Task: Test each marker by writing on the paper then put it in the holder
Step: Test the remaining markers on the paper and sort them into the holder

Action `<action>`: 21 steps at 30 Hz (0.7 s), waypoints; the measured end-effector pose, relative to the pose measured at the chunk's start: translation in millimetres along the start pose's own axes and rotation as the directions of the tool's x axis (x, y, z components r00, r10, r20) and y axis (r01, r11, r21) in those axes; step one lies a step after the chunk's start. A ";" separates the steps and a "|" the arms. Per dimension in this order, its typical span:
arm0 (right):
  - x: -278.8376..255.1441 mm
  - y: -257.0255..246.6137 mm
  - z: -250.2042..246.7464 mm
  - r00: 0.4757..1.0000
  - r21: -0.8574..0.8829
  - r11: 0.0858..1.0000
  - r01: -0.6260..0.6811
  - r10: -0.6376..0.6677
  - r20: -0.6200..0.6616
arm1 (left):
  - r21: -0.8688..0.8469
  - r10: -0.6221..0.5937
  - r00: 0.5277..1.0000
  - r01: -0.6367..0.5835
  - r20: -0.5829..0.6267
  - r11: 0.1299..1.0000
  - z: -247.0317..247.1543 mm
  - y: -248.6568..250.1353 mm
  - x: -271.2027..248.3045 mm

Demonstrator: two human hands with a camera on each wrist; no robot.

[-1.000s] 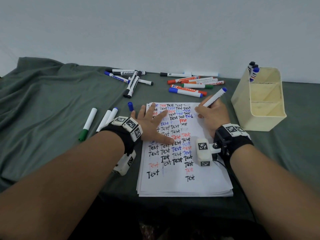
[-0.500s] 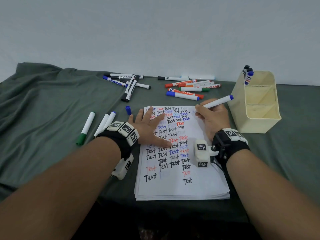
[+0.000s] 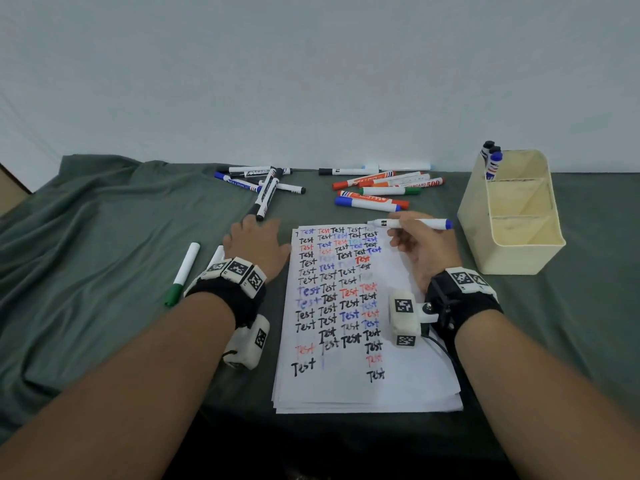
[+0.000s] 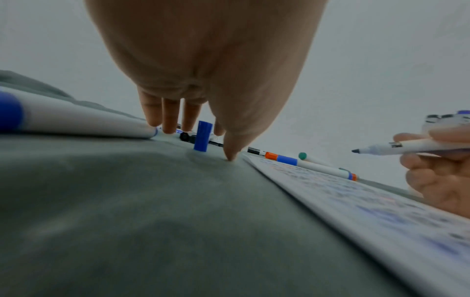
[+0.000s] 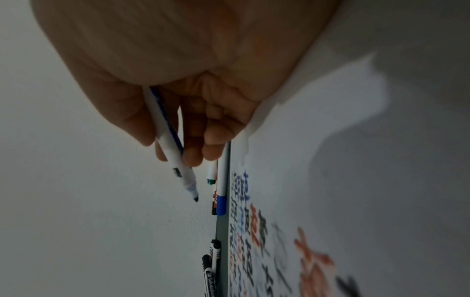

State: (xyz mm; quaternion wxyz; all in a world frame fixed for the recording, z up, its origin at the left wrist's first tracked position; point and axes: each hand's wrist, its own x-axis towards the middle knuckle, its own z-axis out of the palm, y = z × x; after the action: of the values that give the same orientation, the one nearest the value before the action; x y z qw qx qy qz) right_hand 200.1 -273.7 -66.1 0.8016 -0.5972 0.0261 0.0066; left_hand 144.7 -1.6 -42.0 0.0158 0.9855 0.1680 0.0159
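Note:
My right hand [image 3: 420,247] grips an uncapped blue marker [image 3: 408,223], held level just above the top edge of the paper [image 3: 408,382], its tip pointing left. The sheet is covered with rows of "Test" in black, blue and red. Off the paper on the cloth, my left hand [image 3: 254,239] reaches down over a loose blue cap [image 4: 203,135] that stands upright. Its thumb tip [image 4: 230,156] touches the cloth on one side of the cap and the fingers come down on the other, not closed on it. The cream holder [image 3: 512,233] at the right has three markers [image 3: 491,161] in its back compartment.
Two heaps of loose markers lie at the back, one black and blue [image 3: 265,188], one red, green and blue [image 3: 381,192]. A green-capped marker [image 3: 181,273] and another white marker [image 3: 217,252] lie left of my left wrist. Grey-green cloth [image 3: 104,258] covers the table against a white wall.
My left hand left the paper and moved left and forward onto the blue cap. My right hand lifted the marker off the sheet and turned it level, tip to the left.

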 end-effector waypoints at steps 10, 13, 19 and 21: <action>-5.1 -1.4 -2.8 0.996 -0.181 0.980 0.086 -0.079 0.047 | -0.294 -0.006 0.998 -0.015 -0.068 0.956 -5.2 -8.2 4.0; -5.1 0.0 -2.7 0.997 -0.186 0.980 0.068 -0.058 0.059 | -0.337 0.097 0.992 -0.117 -0.075 0.934 -9.2 2.3 0.0; -7.8 -2.6 -1.7 0.995 -0.044 0.999 0.018 -0.014 0.103 | -0.430 0.269 0.962 -0.264 -0.051 0.863 -9.7 21.9 -7.5; -9.4 -3.3 -1.5 0.992 -0.059 0.998 0.023 -0.015 0.128 | -0.414 0.306 0.951 -0.300 -0.052 0.859 -6.3 26.8 -7.9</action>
State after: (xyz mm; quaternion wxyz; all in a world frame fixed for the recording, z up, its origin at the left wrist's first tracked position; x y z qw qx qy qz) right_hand 190.8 -275.8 -62.9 0.7832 -0.6199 -0.0309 0.0378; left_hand 145.9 -29.3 -35.0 0.2246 0.9733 0.0037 0.0462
